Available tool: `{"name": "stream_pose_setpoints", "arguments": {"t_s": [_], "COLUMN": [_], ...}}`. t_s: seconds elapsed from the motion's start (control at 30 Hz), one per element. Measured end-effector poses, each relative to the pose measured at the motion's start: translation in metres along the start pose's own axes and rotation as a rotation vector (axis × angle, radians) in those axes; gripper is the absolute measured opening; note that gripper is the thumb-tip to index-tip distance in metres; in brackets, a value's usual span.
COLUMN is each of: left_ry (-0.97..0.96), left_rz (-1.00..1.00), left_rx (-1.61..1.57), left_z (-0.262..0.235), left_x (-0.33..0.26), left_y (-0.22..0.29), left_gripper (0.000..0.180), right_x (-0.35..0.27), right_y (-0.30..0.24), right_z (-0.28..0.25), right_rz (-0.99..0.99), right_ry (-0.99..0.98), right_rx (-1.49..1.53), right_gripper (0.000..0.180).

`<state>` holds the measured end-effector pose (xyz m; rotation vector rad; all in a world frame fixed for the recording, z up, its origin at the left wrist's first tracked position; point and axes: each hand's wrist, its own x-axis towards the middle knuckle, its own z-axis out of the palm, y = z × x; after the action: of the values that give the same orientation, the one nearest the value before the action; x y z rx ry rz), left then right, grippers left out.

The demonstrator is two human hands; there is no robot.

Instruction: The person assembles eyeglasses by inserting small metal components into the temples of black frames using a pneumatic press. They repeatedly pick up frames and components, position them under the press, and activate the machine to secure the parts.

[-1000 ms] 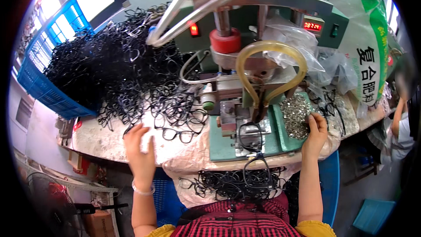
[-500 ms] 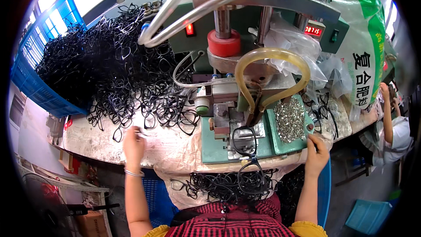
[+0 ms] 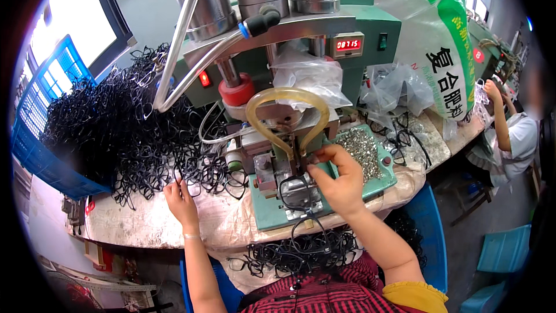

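At the front edge of a heap of black eyeglass frames (image 3: 133, 122), my left hand (image 3: 182, 206) has its fingers closed on one dark frame at the heap's edge. My right hand (image 3: 341, 185) reaches in beside the press head, thumb and fingers pinched near the metal fixture; anything between them is too small or hidden to name. One eyeglass frame (image 3: 282, 194) rests on the fixture (image 3: 300, 197) of the green press base (image 3: 263, 217). Another frame (image 3: 293, 237) hangs just in front of the base. Next to my right hand lies a green tray (image 3: 385, 181) of small metal pieces (image 3: 362, 145).
A yellowish hose (image 3: 288, 94) loops above the fixture. More eyeglass frames (image 3: 289, 252) lie in my lap. A tilted blue basket (image 3: 52, 150) stands left, a blue bin (image 3: 431, 232) by my right arm. Clear plastic bags (image 3: 399, 90) sit behind. A person (image 3: 509, 133) works at the far right.
My right hand has moved from the tray's front corner up and left to the press fixture. My left hand has closed at the heap's edge. The view has shifted.
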<state>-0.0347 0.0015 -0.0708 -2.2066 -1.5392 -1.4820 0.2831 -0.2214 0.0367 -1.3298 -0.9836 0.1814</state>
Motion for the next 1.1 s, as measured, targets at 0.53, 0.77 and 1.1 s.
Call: {"name": "stream_pose_setpoints", "arguments": {"t_s": [0.53, 0.77, 1.1], "left_ry": [-0.355, -0.468, -0.531], "left_rz": [0.471, 0.9, 0.882], "left_rx": [-1.21, -0.882, -0.831], "left_z": [-0.074, -0.051, -0.056], "left_x": [0.027, 0.007, 0.005], "left_y": [0.23, 0.245, 0.239], "left_gripper": [0.017, 0.027, 0.024], "right_x": [-0.014, -0.007, 0.001], "right_y": [-0.043, 0.068, 0.081], "right_z": [-0.011, -0.087, -0.066], "right_rz": [0.128, -0.026, -0.237], "right_ry": [-0.202, -0.018, -0.118], "right_rx": [0.195, -0.908, -0.895], "right_gripper": [0.058, 0.026, 0.016]}}
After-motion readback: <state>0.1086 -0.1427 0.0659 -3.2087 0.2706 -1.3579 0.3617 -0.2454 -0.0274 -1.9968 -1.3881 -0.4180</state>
